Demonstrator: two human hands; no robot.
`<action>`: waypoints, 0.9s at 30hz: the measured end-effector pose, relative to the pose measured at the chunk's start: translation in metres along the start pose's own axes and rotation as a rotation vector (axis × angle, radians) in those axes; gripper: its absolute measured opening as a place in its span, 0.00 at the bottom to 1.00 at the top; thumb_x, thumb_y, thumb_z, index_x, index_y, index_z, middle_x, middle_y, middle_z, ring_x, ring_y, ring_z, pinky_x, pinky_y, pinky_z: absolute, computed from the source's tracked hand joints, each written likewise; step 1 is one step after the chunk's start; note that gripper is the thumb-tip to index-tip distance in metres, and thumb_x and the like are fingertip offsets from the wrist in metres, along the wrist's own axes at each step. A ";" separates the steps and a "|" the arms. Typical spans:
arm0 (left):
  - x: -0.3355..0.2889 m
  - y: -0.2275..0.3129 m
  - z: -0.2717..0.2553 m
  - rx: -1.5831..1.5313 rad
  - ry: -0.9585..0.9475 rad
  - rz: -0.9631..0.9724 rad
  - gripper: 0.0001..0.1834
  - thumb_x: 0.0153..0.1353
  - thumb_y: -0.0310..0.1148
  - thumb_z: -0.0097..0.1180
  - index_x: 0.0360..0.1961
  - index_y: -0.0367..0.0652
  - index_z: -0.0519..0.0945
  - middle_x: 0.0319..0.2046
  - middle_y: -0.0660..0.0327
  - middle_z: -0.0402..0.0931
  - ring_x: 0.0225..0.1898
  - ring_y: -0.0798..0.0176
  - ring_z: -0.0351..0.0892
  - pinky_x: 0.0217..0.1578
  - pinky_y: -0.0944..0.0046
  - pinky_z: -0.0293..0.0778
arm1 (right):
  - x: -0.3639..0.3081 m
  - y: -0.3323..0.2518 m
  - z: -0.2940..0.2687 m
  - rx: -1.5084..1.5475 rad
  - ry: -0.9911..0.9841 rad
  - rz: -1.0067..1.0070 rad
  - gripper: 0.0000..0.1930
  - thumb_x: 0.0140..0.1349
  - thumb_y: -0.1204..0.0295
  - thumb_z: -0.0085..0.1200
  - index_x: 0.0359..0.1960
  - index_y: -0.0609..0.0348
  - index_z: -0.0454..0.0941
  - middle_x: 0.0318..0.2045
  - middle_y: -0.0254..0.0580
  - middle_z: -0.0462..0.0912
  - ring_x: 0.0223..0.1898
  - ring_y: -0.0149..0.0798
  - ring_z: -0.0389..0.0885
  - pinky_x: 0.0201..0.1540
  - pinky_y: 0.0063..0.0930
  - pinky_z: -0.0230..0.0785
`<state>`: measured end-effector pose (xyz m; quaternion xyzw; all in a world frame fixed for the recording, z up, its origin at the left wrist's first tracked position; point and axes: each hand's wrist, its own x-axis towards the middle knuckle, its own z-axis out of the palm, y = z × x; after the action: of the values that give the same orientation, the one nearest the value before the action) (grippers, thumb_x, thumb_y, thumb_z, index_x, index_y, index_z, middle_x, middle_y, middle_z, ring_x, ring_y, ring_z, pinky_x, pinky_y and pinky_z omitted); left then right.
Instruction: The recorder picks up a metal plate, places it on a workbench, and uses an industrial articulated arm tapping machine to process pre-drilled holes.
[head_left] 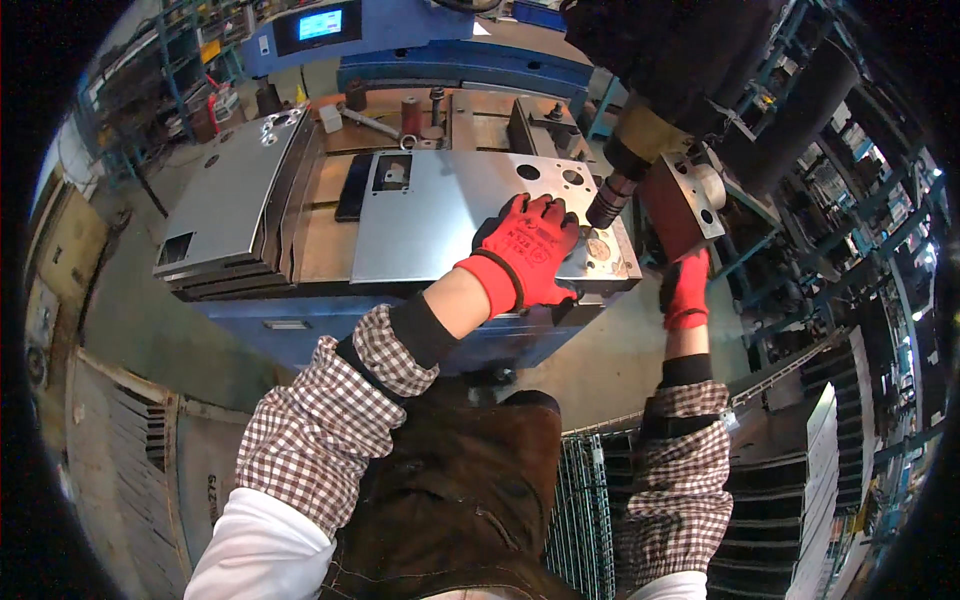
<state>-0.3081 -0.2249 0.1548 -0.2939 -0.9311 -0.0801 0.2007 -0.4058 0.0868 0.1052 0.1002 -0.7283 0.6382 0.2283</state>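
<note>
My left hand (525, 248), in a red glove with dark fingertips, rests on a flat silver metal sheet (430, 225). Its fingers are spread and hold nothing. Round holes pierce the sheet near its far right side, and a squarish cutout lies at its far left corner. Just right of my left hand, a dark drill-like spindle (608, 200) points down over the sheet's right end. My right hand (686, 290), also red-gloved, reaches up to the lower edge of a box-shaped metal piece (690, 200) with dark round spots. The fingers there are mostly hidden, so their grip is unclear.
Left of the sheet lies a stack of similar metal panels (225, 200). Behind it are a wrench (370, 122), a rusty cylinder (411, 115) and a bolt-like post (437, 105). A blue machine with a lit screen (321, 24) stands at the back. Shelving (900, 250) lines the right.
</note>
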 end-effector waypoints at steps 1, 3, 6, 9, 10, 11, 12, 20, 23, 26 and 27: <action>0.003 0.005 -0.003 0.000 -0.009 -0.019 0.48 0.47 0.61 0.66 0.64 0.40 0.70 0.63 0.46 0.66 0.67 0.45 0.63 0.69 0.43 0.53 | 0.008 -0.014 -0.015 -0.009 0.027 -0.070 0.17 0.74 0.68 0.46 0.59 0.61 0.78 0.49 0.40 0.80 0.49 0.33 0.77 0.53 0.28 0.69; 0.004 0.006 -0.012 0.002 -0.045 -0.031 0.49 0.47 0.61 0.66 0.64 0.40 0.70 0.63 0.46 0.66 0.67 0.45 0.63 0.69 0.43 0.53 | 0.020 -0.059 -0.033 -0.240 0.074 -0.307 0.16 0.74 0.70 0.47 0.58 0.59 0.80 0.51 0.44 0.79 0.52 0.38 0.76 0.57 0.31 0.67; 0.003 0.007 -0.011 0.007 -0.034 -0.029 0.49 0.47 0.61 0.66 0.64 0.40 0.69 0.63 0.47 0.66 0.67 0.45 0.63 0.69 0.42 0.53 | 0.029 -0.130 -0.040 -0.386 0.153 -0.538 0.19 0.73 0.71 0.46 0.63 0.58 0.75 0.60 0.51 0.75 0.61 0.47 0.74 0.65 0.36 0.64; -0.005 0.002 -0.010 0.005 -0.035 -0.054 0.49 0.47 0.61 0.66 0.65 0.41 0.69 0.63 0.47 0.67 0.68 0.45 0.62 0.69 0.42 0.52 | 0.012 -0.216 0.009 -0.003 0.072 -0.567 0.22 0.75 0.66 0.43 0.68 0.59 0.69 0.65 0.48 0.72 0.64 0.44 0.74 0.67 0.35 0.65; -0.004 0.002 -0.011 -0.002 -0.038 -0.055 0.49 0.47 0.61 0.66 0.65 0.41 0.69 0.63 0.47 0.67 0.68 0.45 0.62 0.69 0.42 0.52 | 0.005 -0.238 0.022 0.113 0.050 -0.579 0.23 0.76 0.64 0.42 0.69 0.60 0.67 0.66 0.47 0.72 0.64 0.42 0.74 0.66 0.34 0.66; -0.001 0.004 -0.011 -0.010 -0.035 -0.046 0.49 0.47 0.61 0.66 0.65 0.41 0.69 0.63 0.47 0.67 0.68 0.45 0.62 0.69 0.42 0.52 | 0.005 -0.251 0.027 0.129 0.067 -0.624 0.24 0.76 0.63 0.41 0.69 0.60 0.67 0.66 0.46 0.72 0.64 0.41 0.74 0.66 0.34 0.66; 0.001 0.005 -0.011 -0.016 -0.037 -0.042 0.50 0.47 0.62 0.66 0.65 0.41 0.69 0.63 0.47 0.67 0.68 0.45 0.61 0.69 0.42 0.52 | 0.006 -0.260 0.030 0.150 0.080 -0.666 0.25 0.77 0.62 0.41 0.69 0.61 0.66 0.65 0.46 0.73 0.63 0.40 0.75 0.66 0.34 0.66; 0.004 0.006 -0.011 -0.009 -0.069 -0.049 0.50 0.47 0.63 0.65 0.66 0.40 0.69 0.64 0.47 0.65 0.69 0.44 0.60 0.69 0.40 0.51 | 0.046 -0.272 0.019 0.025 -0.050 -0.610 0.22 0.73 0.64 0.48 0.65 0.61 0.73 0.56 0.44 0.80 0.54 0.37 0.79 0.59 0.34 0.71; 0.002 0.004 -0.005 0.000 -0.031 -0.049 0.50 0.48 0.63 0.65 0.66 0.40 0.69 0.64 0.46 0.65 0.69 0.44 0.60 0.69 0.39 0.51 | 0.046 -0.268 0.013 -0.599 0.053 -0.915 0.22 0.74 0.66 0.45 0.66 0.61 0.72 0.59 0.45 0.78 0.55 0.37 0.79 0.58 0.33 0.72; 0.002 0.004 -0.003 -0.001 -0.026 -0.049 0.50 0.48 0.63 0.64 0.66 0.40 0.69 0.65 0.45 0.64 0.70 0.43 0.60 0.69 0.39 0.50 | 0.053 -0.261 0.009 -0.577 0.065 -0.847 0.21 0.74 0.67 0.46 0.65 0.61 0.73 0.56 0.44 0.79 0.51 0.35 0.81 0.53 0.31 0.74; 0.003 0.004 -0.003 -0.010 -0.034 -0.049 0.50 0.48 0.63 0.64 0.65 0.40 0.69 0.65 0.45 0.64 0.70 0.43 0.59 0.69 0.39 0.50 | 0.056 -0.260 0.011 -0.372 0.039 -0.718 0.20 0.74 0.67 0.47 0.64 0.61 0.74 0.54 0.43 0.81 0.48 0.34 0.82 0.50 0.30 0.75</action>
<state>-0.3070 -0.2207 0.1590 -0.2733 -0.9408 -0.0847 0.1815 -0.3432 0.0415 0.3599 0.2931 -0.7457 0.3771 0.4645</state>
